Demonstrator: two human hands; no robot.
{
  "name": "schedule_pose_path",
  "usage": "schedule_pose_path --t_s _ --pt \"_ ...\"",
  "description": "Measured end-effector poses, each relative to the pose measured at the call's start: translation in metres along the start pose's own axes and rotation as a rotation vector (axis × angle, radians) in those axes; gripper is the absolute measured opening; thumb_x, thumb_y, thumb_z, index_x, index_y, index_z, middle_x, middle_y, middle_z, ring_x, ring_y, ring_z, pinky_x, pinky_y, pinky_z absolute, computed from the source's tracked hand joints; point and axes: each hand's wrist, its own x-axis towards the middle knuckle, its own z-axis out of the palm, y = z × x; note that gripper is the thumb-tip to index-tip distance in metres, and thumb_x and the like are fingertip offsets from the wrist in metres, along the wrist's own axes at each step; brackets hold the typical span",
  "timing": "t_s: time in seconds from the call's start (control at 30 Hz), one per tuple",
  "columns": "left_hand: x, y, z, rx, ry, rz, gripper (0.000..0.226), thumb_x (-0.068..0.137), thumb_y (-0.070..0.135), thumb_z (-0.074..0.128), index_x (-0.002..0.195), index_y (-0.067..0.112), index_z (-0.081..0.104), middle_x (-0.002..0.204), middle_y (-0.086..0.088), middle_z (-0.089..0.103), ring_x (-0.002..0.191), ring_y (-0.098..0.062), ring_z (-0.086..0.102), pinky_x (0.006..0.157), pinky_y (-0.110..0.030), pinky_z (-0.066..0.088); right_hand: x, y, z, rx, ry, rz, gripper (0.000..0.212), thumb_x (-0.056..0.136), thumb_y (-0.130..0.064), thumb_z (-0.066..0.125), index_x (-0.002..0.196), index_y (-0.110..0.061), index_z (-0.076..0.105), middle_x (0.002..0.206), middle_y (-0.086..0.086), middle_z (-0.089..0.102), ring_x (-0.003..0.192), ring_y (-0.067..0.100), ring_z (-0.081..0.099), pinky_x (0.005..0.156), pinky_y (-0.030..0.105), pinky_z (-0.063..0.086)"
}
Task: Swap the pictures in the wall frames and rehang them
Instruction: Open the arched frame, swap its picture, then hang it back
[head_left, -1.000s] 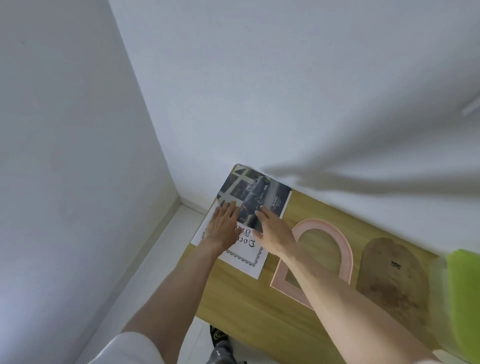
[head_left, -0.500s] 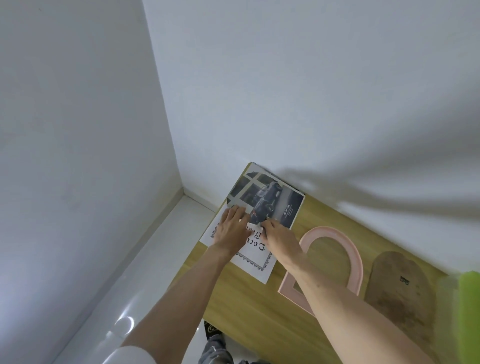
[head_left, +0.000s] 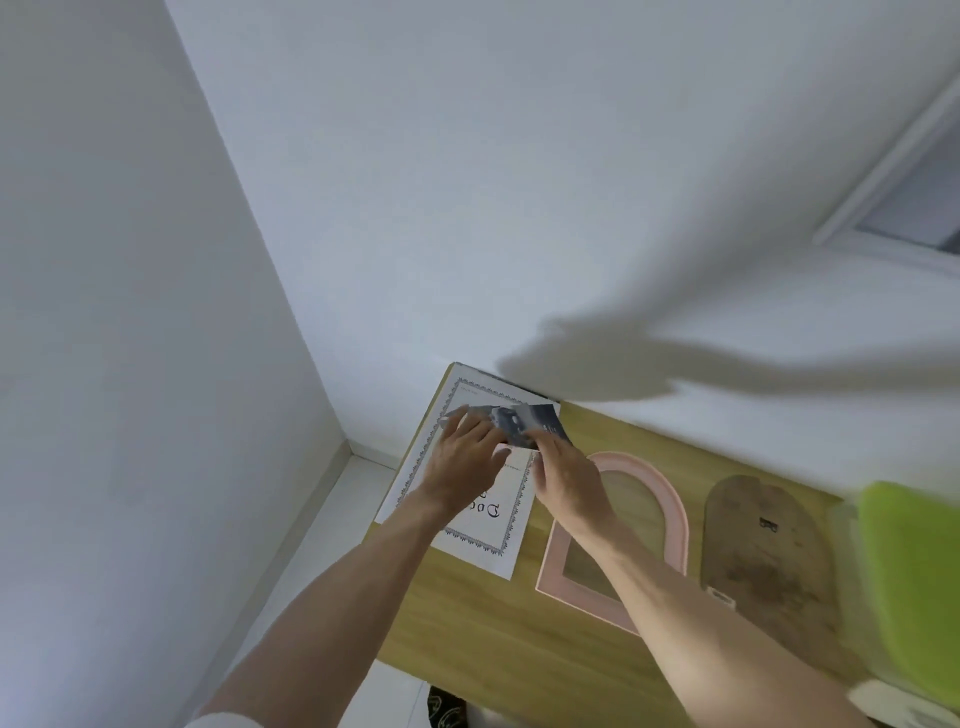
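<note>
We pinch the dark photo (head_left: 524, 423) between our left hand (head_left: 464, 464) and right hand (head_left: 569, 478), above the bordered sheet (head_left: 511, 512), pink arched frame (head_left: 670, 506) at three o'clock.

Dark photo (head_left: 524, 422) tilted above bordered white sheet (head_left: 470, 514), beside pink arched frame (head_left: 670, 506).

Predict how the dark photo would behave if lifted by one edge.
The photo is probably floppy: it already looks bent between the left hand and right hand. Likely light, being a thin sheet. It may slide easily on the printed sheet.
</note>
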Motion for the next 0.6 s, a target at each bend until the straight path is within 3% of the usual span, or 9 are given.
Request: schedule_pose_path --t_s 0.17,0.27,0.37,0.47,0.6 --pt "0.031 0.015 -0.035 -0.336 0.020 -0.226 0.036 0.077 0.030 0.081 0.105 0.013 0.068 0.100 0.004 0.070 0.097 -0.017 0.064 0.091 -0.028 0.046 -0.003 0.023 -0.043 0.161 0.097 0.099 0.039 0.095 0.000 0.052 0.128 -0.021 0.055 0.119 0.000 0.067 0.102 0.020 0.065 0.086 0.035 0.054" --pt "0.049 0.022 -0.053 -0.484 0.028 -0.329 0.036 0.075 0.032 0.082 0.103 0.016 0.066 0.092 0.014 0.064 0.088 -0.012 0.062 0.079 -0.022 0.048 -0.005 0.037 -0.070 0.228 0.206 0.154 0.042 0.094 0.002 0.049 0.129 -0.021 0.055 0.117 -0.004 0.065 0.100 0.013 0.063 0.086 0.033 0.053" --pt "0.062 0.029 -0.061 -0.609 -0.006 -0.451 0.031 0.072 0.045 0.079 0.089 0.025 0.063 0.083 0.013 0.069 0.081 -0.011 0.064 0.070 -0.023 0.051 -0.009 0.045 -0.096 0.443 0.319 0.372 0.042 0.095 -0.002 0.051 0.127 -0.029 0.055 0.097 -0.009 0.065 0.085 0.007 0.060 0.077 0.022 0.048" --pt "0.067 0.046 -0.063 -0.801 -0.079 -0.549 0.022 0.075 0.033 0.081 0.088 0.019 0.070 0.084 0.008 0.074 0.082 -0.007 0.069 0.075 -0.022 0.054 -0.022 0.057 -0.112 0.640 0.428 0.561 0.045 0.094 -0.010 0.055 0.121 -0.045 0.051 0.089 0.001 0.062 0.084 0.024 0.061 0.078 0.028 0.047" --pt "0.064 0.068 -0.051 -0.939 -0.160 -0.595 0.014 0.079 0.016 0.077 0.092 0.017 0.074 0.085 0.000 0.075 0.083 -0.020 0.072 0.079 -0.035 0.060 -0.052 0.066 -0.116 0.735 0.452 0.710 0.052 0.091 -0.010 0.059 0.123 -0.050 0.049 0.099 0.001 0.067 0.090 0.015 0.065 0.080 0.029 0.051"
